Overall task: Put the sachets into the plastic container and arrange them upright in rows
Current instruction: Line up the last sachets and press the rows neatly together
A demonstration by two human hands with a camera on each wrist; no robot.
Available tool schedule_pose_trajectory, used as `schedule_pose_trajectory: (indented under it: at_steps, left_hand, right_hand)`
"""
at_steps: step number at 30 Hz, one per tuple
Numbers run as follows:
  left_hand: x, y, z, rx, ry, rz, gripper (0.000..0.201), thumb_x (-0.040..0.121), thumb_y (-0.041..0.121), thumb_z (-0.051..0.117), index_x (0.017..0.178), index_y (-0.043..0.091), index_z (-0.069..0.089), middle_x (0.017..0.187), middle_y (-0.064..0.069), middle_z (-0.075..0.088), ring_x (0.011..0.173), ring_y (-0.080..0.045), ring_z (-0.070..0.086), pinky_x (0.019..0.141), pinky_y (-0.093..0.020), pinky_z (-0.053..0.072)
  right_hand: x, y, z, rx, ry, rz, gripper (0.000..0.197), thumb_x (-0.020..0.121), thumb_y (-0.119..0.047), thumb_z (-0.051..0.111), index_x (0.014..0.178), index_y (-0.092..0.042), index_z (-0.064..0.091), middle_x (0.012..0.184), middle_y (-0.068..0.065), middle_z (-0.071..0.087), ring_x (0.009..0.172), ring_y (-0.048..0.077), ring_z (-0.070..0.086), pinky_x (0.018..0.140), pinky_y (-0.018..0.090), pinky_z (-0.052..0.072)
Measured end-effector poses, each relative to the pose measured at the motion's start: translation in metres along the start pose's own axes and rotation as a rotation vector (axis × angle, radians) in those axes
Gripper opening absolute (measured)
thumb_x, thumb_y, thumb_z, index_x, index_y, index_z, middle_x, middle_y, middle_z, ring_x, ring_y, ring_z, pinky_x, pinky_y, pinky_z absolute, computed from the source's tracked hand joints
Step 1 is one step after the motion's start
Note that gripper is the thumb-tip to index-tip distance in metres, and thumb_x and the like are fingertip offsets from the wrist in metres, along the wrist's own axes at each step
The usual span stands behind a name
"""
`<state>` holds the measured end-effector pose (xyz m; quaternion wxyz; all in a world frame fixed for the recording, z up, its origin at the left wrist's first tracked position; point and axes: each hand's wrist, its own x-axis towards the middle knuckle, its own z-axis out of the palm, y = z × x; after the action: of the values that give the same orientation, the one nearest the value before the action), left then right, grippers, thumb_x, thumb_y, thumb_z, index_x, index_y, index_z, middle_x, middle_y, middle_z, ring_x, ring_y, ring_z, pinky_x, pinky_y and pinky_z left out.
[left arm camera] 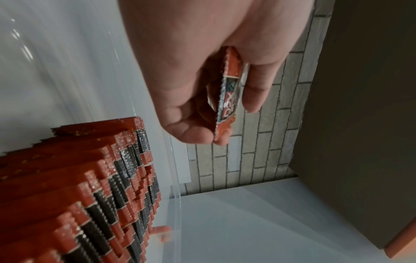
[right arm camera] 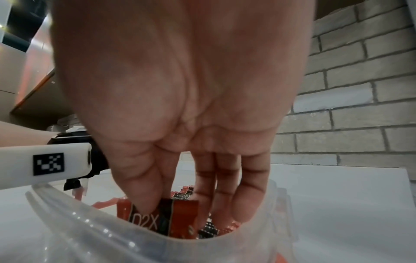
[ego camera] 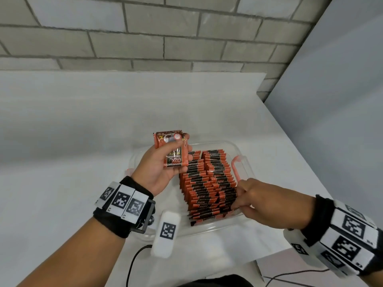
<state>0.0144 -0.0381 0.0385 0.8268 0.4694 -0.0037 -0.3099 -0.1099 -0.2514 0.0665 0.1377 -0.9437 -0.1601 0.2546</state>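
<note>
A clear plastic container (ego camera: 246,164) holds several orange-and-black sachets (ego camera: 209,183) standing upright in rows. My left hand (ego camera: 163,162) hovers over the container's left side and grips a small stack of sachets (ego camera: 174,148), thumb on the front; the left wrist view shows that held stack (left arm camera: 227,92) edge-on between thumb and fingers. My right hand (ego camera: 248,197) reaches into the container's near right corner. There its thumb and fingers pinch the nearest upright sachet (right arm camera: 171,217) of the right row.
The container sits on a white table (ego camera: 83,131) whose right edge runs diagonally past it. An orange latch (ego camera: 236,166) sits on the container's right rim (right arm camera: 90,229). A grey brick wall (ego camera: 145,34) stands behind. A black cable (ego camera: 132,264) hangs at the near edge.
</note>
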Motion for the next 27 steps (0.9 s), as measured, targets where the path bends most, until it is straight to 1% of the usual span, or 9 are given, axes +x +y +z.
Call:
schedule_pose_trajectory:
  at_steps: [1, 4, 8, 11, 13, 17, 21, 24, 27]
  left_hand:
    - [0.000, 0.000, 0.000, -0.002, 0.001, -0.003, 0.039, 0.075, 0.025, 0.061, 0.111, 0.010, 0.065, 0.082, -0.007, 0.068, 0.070, -0.018, 0.063, 0.056, -0.028, 0.048]
    - [0.002, -0.001, 0.000, 0.000, -0.005, -0.012, 0.040, 0.075, 0.024, 0.061, 0.112, 0.009, 0.064, 0.082, -0.007, 0.068, 0.069, -0.018, 0.063, 0.056, -0.028, 0.048]
    - [0.004, -0.002, -0.001, 0.006, -0.022, -0.017, 0.040, 0.075, 0.025, 0.062, 0.112, 0.010, 0.065, 0.083, -0.007, 0.068, 0.070, -0.018, 0.064, 0.055, -0.027, 0.048]
    - [0.005, -0.002, -0.001, 0.006, -0.030, -0.016, 0.039, 0.077, 0.025, 0.061, 0.112, 0.010, 0.065, 0.083, -0.008, 0.067, 0.070, -0.018, 0.063, 0.055, -0.027, 0.048]
    - [0.006, -0.001, -0.002, 0.007, -0.034, -0.014, 0.038, 0.077, 0.025, 0.060, 0.112, 0.010, 0.065, 0.083, -0.008, 0.067, 0.070, -0.018, 0.063, 0.055, -0.027, 0.048]
    - [0.005, -0.002, -0.003, 0.005, -0.032, -0.017, 0.036, 0.078, 0.025, 0.060, 0.111, 0.010, 0.065, 0.083, -0.008, 0.067, 0.070, -0.019, 0.063, 0.055, -0.028, 0.048]
    - [0.005, -0.004, -0.003, 0.001, -0.027, -0.017, 0.034, 0.077, 0.024, 0.060, 0.107, 0.010, 0.066, 0.083, -0.009, 0.067, 0.069, -0.019, 0.063, 0.054, -0.028, 0.047]
    - [0.004, -0.004, -0.003, -0.003, -0.031, -0.016, 0.035, 0.076, 0.025, 0.060, 0.107, 0.010, 0.066, 0.082, -0.009, 0.067, 0.069, -0.019, 0.063, 0.054, -0.027, 0.048]
    - [0.005, -0.005, -0.006, -0.009, -0.027, -0.014, 0.036, 0.076, 0.025, 0.060, 0.108, 0.010, 0.065, 0.083, -0.009, 0.067, 0.070, -0.019, 0.062, 0.054, -0.027, 0.048]
  right_hand:
    - [0.000, 0.001, -0.001, -0.028, 0.004, 0.000, 0.032, 0.097, -0.017, 0.047, 0.121, -0.027, 0.066, 0.102, -0.006, 0.051, 0.096, 0.009, 0.050, 0.081, 0.018, 0.041]
    - [0.004, 0.000, -0.002, -0.081, -0.034, 0.034, 0.031, 0.096, -0.014, 0.048, 0.121, -0.025, 0.063, 0.111, -0.006, 0.058, 0.102, 0.013, 0.054, 0.085, 0.024, 0.043]
    - [0.010, -0.001, -0.001, -0.150, -0.110, 0.031, 0.013, 0.096, -0.012, 0.046, 0.099, -0.020, 0.055, 0.099, -0.006, 0.058, 0.087, 0.015, 0.054, 0.077, 0.029, 0.047]
    - [0.013, 0.004, -0.001, -0.196, -0.157, 0.002, 0.014, 0.096, -0.009, 0.045, 0.093, -0.021, 0.052, 0.096, -0.004, 0.057, 0.083, 0.016, 0.053, 0.075, 0.032, 0.048]
    - [0.016, 0.005, -0.001, -0.204, -0.151, -0.006, 0.015, 0.096, -0.008, 0.045, 0.092, -0.020, 0.053, 0.095, -0.002, 0.057, 0.080, 0.016, 0.052, 0.072, 0.029, 0.048]
    - [0.021, 0.003, 0.001, -0.200, -0.163, -0.007, 0.018, 0.093, -0.004, 0.042, 0.090, -0.016, 0.055, 0.092, 0.001, 0.058, 0.073, 0.014, 0.046, 0.059, 0.016, 0.033]
    - [0.026, 0.004, 0.000, -0.179, -0.150, -0.004, 0.020, 0.090, -0.005, 0.046, 0.092, -0.015, 0.064, 0.093, 0.000, 0.064, 0.080, 0.016, 0.057, 0.067, 0.022, 0.042]
    - [0.027, 0.004, 0.000, -0.212, -0.128, -0.006, 0.019, 0.090, -0.007, 0.050, 0.092, -0.017, 0.066, 0.093, -0.003, 0.066, 0.082, 0.015, 0.059, 0.065, 0.019, 0.041]
    - [0.028, 0.003, 0.001, -0.226, -0.085, 0.002, 0.013, 0.089, -0.011, 0.053, 0.082, -0.021, 0.058, 0.074, -0.011, 0.054, 0.066, 0.010, 0.049, 0.053, 0.013, 0.028]
